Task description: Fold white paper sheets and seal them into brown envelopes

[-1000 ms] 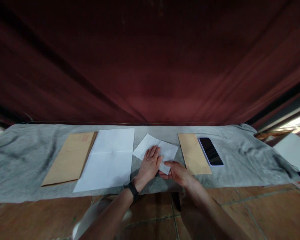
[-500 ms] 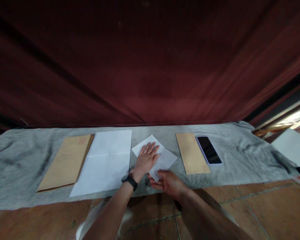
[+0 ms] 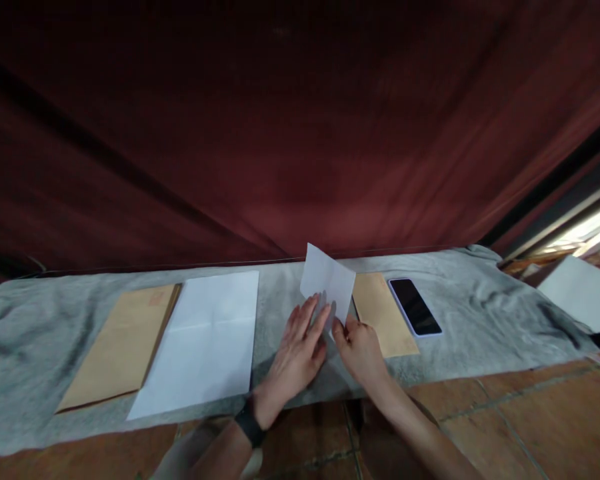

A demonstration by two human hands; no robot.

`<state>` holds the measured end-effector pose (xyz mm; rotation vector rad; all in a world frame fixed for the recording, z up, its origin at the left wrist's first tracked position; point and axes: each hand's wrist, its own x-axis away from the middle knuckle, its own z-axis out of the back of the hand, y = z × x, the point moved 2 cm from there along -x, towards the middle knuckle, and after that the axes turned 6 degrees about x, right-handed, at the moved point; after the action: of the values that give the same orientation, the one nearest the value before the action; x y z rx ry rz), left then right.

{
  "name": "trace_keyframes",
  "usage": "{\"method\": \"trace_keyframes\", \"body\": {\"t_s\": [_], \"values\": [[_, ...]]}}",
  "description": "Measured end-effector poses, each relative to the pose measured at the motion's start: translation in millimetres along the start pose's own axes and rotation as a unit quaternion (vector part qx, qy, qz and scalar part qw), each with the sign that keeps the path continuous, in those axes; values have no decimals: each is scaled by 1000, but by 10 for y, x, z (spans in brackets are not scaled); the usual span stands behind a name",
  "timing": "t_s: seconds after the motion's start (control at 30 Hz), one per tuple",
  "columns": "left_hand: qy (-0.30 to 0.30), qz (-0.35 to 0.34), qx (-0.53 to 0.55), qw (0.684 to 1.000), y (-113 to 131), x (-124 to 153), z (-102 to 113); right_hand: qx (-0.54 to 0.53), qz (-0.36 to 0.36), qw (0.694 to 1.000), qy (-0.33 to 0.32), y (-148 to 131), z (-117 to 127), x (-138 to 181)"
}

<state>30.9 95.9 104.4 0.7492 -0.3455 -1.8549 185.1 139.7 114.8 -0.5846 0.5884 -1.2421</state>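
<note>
A small folded sheet of white paper (image 3: 331, 279) stands tilted up off the grey cloth, in front of the red curtain. My right hand (image 3: 363, 350) is closed on its lower right corner, thumb and curled fingers pinching it. At its lower left edge, my left hand (image 3: 300, 347) has its fingers stretched out; the fingertips reach the paper, but I cannot tell how firmly they touch. A dark watch is on the left wrist. Left of my hands lies a larger white sheet (image 3: 205, 340) with a crease across it.
The grey cloth (image 3: 480, 300) covers a narrow surface. A stack of brown envelopes (image 3: 120, 347) lies at the left. To the right are a single brown envelope (image 3: 386, 317) and a phone (image 3: 415, 307) with a dark screen. A red curtain (image 3: 300, 167) hangs behind.
The folded paper has been lifted from lying flat to standing tilted. My left hand has slid from its top to its lower edge, and my right hand has moved up and right.
</note>
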Motion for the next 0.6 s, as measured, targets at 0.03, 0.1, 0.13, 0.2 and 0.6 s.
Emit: {"method": "trace_keyframes", "body": {"t_s": [0.03,0.1,0.13,0.2,0.6], "values": [[12,10,3,1000,17,15,-60,31,22,999,-9,-74,-25,30],[49,33,42,997,-13,22,-145,65,74,995,-27,-210,-78,82],[68,44,73,994,-47,18,-162,63,104,992,-36,-265,-97,99],[103,68,148,981,-120,1,-132,10,163,985,-60,-334,-115,112],[253,360,733,519,-358,-62,466,-529,-194,824,-64,131,-356,-191]]}}
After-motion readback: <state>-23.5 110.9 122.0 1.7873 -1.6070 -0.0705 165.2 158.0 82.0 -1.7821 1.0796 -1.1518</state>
